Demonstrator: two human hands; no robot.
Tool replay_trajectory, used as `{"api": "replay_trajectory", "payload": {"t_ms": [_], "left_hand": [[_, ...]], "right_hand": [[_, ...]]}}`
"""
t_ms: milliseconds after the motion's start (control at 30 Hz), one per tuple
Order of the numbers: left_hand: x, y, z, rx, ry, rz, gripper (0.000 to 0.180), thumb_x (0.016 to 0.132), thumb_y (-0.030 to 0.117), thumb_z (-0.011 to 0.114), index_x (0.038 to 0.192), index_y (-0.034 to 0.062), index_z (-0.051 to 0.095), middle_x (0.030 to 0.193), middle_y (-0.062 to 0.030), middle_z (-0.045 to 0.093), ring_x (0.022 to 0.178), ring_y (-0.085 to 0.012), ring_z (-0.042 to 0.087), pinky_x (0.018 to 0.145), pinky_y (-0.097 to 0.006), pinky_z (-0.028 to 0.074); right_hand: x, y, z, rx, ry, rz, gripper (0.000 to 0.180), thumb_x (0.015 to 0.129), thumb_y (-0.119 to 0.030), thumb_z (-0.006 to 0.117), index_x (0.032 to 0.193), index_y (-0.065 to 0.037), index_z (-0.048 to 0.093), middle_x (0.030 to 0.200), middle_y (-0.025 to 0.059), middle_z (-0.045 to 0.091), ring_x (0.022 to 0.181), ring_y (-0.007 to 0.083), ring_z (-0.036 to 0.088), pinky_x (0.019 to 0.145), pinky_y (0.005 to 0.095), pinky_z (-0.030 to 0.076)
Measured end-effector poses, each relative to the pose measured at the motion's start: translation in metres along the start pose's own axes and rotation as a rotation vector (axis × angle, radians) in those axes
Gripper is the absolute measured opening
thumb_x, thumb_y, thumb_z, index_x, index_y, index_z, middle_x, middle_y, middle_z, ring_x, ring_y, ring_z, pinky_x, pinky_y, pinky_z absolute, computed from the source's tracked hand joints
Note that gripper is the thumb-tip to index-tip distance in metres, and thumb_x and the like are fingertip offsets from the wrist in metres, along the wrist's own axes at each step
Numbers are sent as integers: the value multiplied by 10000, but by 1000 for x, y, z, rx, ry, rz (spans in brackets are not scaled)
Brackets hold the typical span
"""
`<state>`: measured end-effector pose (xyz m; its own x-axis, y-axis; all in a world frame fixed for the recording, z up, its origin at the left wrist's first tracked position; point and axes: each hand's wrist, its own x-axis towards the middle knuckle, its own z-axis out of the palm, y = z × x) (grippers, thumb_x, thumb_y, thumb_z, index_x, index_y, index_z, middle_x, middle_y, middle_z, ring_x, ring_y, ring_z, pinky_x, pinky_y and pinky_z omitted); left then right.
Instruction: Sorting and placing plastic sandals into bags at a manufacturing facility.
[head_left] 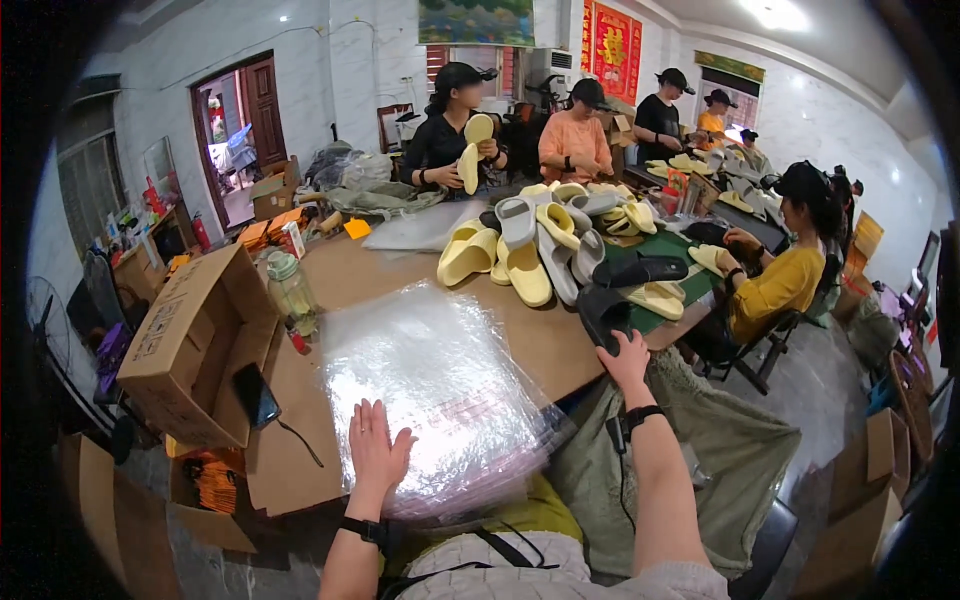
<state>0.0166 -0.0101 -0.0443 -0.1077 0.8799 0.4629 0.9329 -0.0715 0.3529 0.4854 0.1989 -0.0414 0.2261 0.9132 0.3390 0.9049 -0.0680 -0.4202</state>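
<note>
Looks, by judgement, like the step of taking hold of a black slipper point(604, 315), at the right part of the near edge of the bench point(555, 345). Touches its near end with the fingers of the right hand point(627, 358); cannot tell whether clamped on it or only laid there. Rests the left hand point(378, 445) flat upon a stack of clear plastic bags point(430, 365) at the same near edge, thumb apart from the fingers, with nothing pinched between.

For the next move, would call for closing thumb and fingers firmly around the slipper, and for freeing it carefully from the pale yellow slippers point(655, 298) just beside.

Concerning containers: by the left edge of the bench, an open carton point(165, 335) on its side, without contents to be made out; before its mouth, a dark phone point(256, 395). Just beside the carton, toward the far left corner, a glass jar point(290, 292); cannot tell its contents. Below the near left corner, an open box point(215, 530) with orange packets point(215, 487) inside.
</note>
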Motion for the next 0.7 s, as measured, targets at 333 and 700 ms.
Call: {"api": "replay_trajectory", "payload": {"t_ms": [333,700], "left_hand": [[1,1,-1,-24,-1,-1,767,905,443,599,1434,-65,376,1481,-372,332,1399,-508,281,1158,-543,207],[0,0,-2,-38,29,-18,739,898,437,614,1403,-68,424,1467,-359,364,1388,-500,307,1158,-531,226]], "right_hand": [[-18,-82,-14,613,260,-260,542,852,-383,741,1230,-16,614,1338,259,505,1246,407,490,1040,442,401],[-107,-238,-50,831,-81,-585,508,822,-314,776,1209,-24,619,1301,218,536,1213,342,531,1035,387,404]]}}
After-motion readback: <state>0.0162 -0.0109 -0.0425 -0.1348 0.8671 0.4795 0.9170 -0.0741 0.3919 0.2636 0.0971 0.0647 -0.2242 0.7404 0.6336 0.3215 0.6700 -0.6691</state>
